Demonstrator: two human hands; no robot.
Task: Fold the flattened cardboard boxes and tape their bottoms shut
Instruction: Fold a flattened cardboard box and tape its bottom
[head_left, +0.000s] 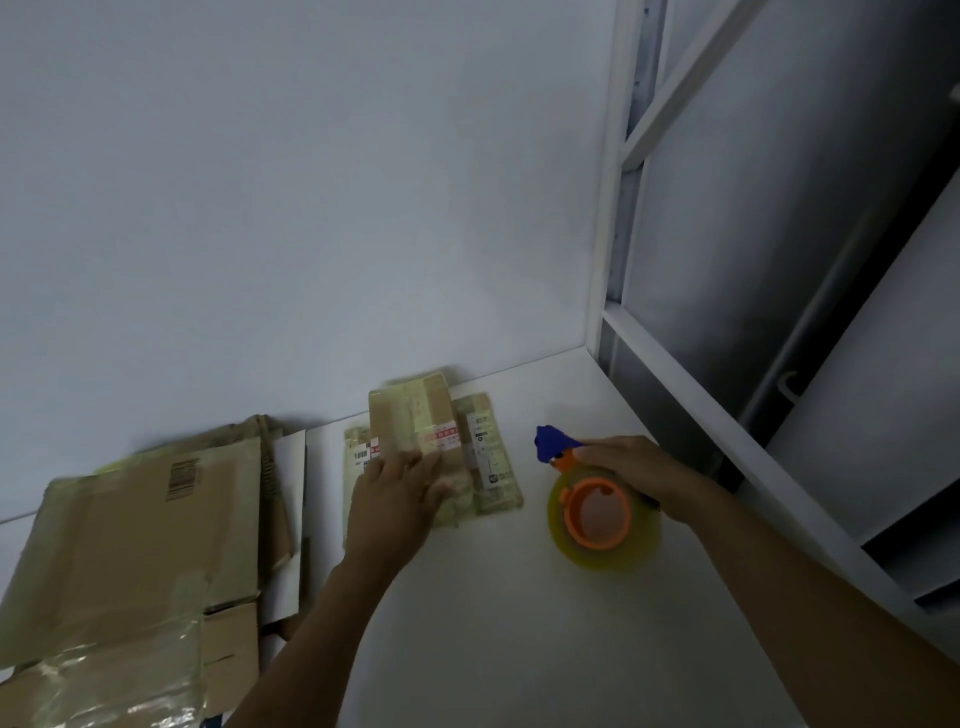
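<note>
A person stands at a white table (519, 623) pushed against a pale wall (311, 182). The left hand (397, 496) lies flat, fingers spread, on a small cardboard box (441, 441) near the back of the table at about 12 o'clock from the person. The palm presses the near left part of the box and does not close around anything. The box carries old yellowish tape and white labels with red print; whether it is still fully flat or partly raised cannot be told, though its far edge seems to lean toward the wall.

At about 2 o'clock, just right of the box and apart from it, the right hand (631, 470) grips a tape dispenser (597, 504). The fingers wrap its handle from the right side. The dispenser has a blue front piece pointing toward the wall, an orange hub and a roll of clear yellowish tape, and it rests on or hovers just above the table; which one is unclear.

At 9 to 10 o'clock, a pile of larger flattened boxes (140, 561) lies at the left side, some with barcodes and strips of glossy tape. A white shelf frame (691, 384) runs along the right at 3 o'clock.
</note>
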